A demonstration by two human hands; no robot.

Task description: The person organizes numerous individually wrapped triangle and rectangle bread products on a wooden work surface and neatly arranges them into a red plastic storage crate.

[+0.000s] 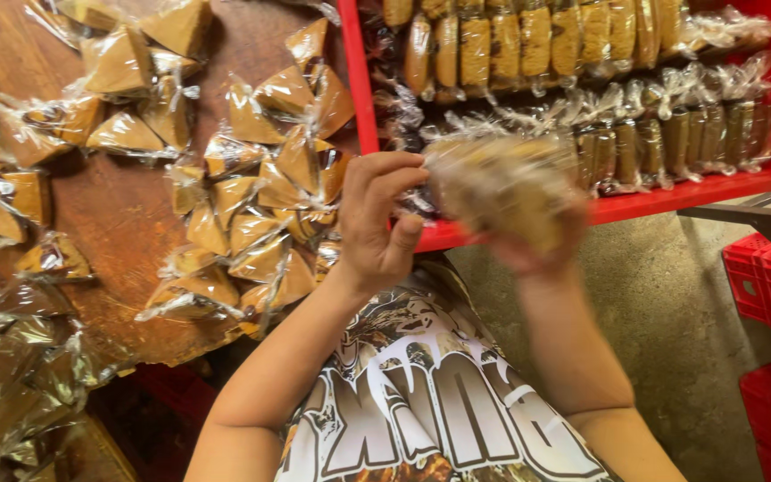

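Close below the camera your printed shirt fills the bottom of the view, with both forearms rising from it. Between your hands, raised in front of your chest, you hold a wrapped cake — a pale brown piece in clear plastic, blurred, so its exact shape is hard to tell. Your left hand pinches the left end of the wrapper, fingers curled shut on the plastic, thumb pointing up toward them. Your right hand cups the cake from below and from the right; most of it is hidden behind the wrapper, but it is closed around the piece.

Just beyond your hands runs the front rim of a red tray, and the cake sits in the air right over that rim. Inside the tray, rows of wrapped cakes stand on edge, packed side by side — darker ones in the nearer row, lighter crumbly ones in the farther row.

Left of the tray, a brown wooden table carries loose heaps of wedges, triangular brown pieces in clear bags. At lower right, red crates stand on a grey concrete floor.
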